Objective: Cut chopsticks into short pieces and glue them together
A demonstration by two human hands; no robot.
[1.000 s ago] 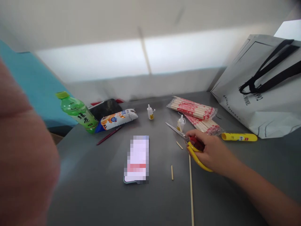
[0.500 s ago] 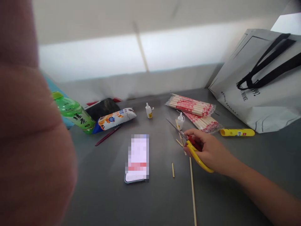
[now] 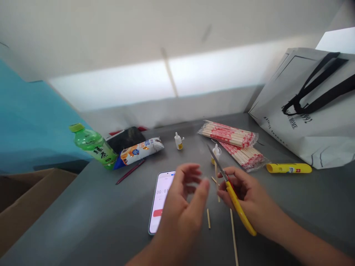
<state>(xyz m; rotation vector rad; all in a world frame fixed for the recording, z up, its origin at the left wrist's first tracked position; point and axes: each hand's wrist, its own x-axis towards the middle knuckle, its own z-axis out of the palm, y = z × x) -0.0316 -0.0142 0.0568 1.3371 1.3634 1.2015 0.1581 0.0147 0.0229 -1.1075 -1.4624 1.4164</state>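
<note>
My right hand [image 3: 246, 195] is closed on a pair of scissors [image 3: 235, 201] with yellow and red handles, its blades pointing up and away. Beneath and beside the blades lie thin wooden sticks, among them a longer stick [image 3: 233, 236] and a short cut piece [image 3: 208, 218]. My left hand [image 3: 187, 203], slightly blurred, hangs over the right part of a phone [image 3: 156, 207] with its fingers curved and apart, holding nothing. Behind the scissor tips stands a small white glue bottle [image 3: 216, 153]; a second glue bottle [image 3: 178, 142] is farther left.
Two plastic packs of sticks [image 3: 229, 133] lie at the back right, near a yellow tube [image 3: 288, 168] and a large white bag [image 3: 313, 111]. On the left are a green bottle [image 3: 95, 147], a snack packet [image 3: 141, 151], a dark red pen [image 3: 130, 172] and a cardboard box [image 3: 36, 199].
My left hand has moved from close before the camera down to the table's middle, over the phone. The scissors in my right hand have turned more upright. The view has shifted slightly.
</note>
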